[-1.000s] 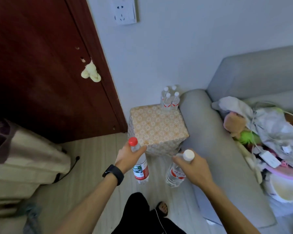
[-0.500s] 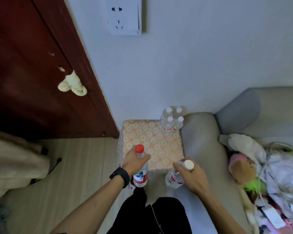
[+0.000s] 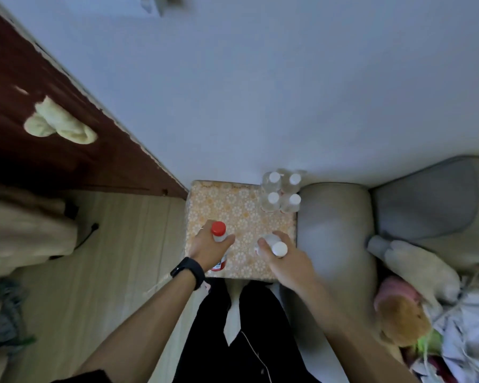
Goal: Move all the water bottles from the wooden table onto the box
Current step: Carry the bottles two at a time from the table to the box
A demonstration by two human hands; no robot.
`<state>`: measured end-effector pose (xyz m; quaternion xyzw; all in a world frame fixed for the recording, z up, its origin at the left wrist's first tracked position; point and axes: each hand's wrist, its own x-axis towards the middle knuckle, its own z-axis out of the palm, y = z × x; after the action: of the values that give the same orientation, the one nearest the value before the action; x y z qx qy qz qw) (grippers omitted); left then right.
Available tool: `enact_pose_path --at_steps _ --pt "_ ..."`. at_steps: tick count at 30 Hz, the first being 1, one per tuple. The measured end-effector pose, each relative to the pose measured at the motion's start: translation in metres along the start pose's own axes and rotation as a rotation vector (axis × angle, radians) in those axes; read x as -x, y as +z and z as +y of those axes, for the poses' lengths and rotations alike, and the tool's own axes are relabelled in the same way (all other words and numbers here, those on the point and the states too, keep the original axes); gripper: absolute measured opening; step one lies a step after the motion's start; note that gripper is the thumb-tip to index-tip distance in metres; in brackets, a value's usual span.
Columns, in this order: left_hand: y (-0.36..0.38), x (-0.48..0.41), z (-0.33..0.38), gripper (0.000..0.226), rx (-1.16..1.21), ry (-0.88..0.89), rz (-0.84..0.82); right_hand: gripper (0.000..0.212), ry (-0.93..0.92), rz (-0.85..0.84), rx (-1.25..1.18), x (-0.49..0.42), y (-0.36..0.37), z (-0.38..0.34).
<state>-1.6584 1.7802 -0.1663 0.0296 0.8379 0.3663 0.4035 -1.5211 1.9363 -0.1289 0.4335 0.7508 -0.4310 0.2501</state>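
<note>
A box point(image 3: 234, 205) wrapped in orange flowered paper stands against the wall, seen from straight above. Several white-capped water bottles point(image 3: 282, 193) stand in a cluster on its far right corner. My left hand point(image 3: 206, 248) grips a red-capped bottle point(image 3: 218, 229) upright over the box's near left part. My right hand point(image 3: 285, 259) holds a white-capped bottle point(image 3: 278, 248) by its neck over the near right part. Whether either bottle's base touches the box top is hidden by my hands.
A grey sofa arm point(image 3: 332, 230) adjoins the box on the right, with plush toys point(image 3: 401, 319) and clutter beyond. A dark red door point(image 3: 39, 106) with a cloth on its handle is at left. Wooden floor point(image 3: 100, 258) lies left of the box.
The view has closed in and tipped down over the box. Both hands have carried their bottles forward from in front of the box to above its near half.
</note>
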Motion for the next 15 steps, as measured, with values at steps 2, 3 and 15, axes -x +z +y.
enact_pose_path --at_steps 2,3,15 --pt "0.006 -0.011 -0.007 0.026 0.025 -0.037 0.033 0.069 0.010 -0.026 0.032 -0.023 0.004 0.002" --pt "0.009 -0.017 -0.012 0.026 0.030 -0.053 0.054 0.069 0.022 -0.037 0.038 -0.035 0.008 0.004" --pt "0.059 -0.074 -0.060 0.046 0.073 -0.034 -0.022 0.072 0.107 0.004 0.064 -0.127 0.052 0.040"
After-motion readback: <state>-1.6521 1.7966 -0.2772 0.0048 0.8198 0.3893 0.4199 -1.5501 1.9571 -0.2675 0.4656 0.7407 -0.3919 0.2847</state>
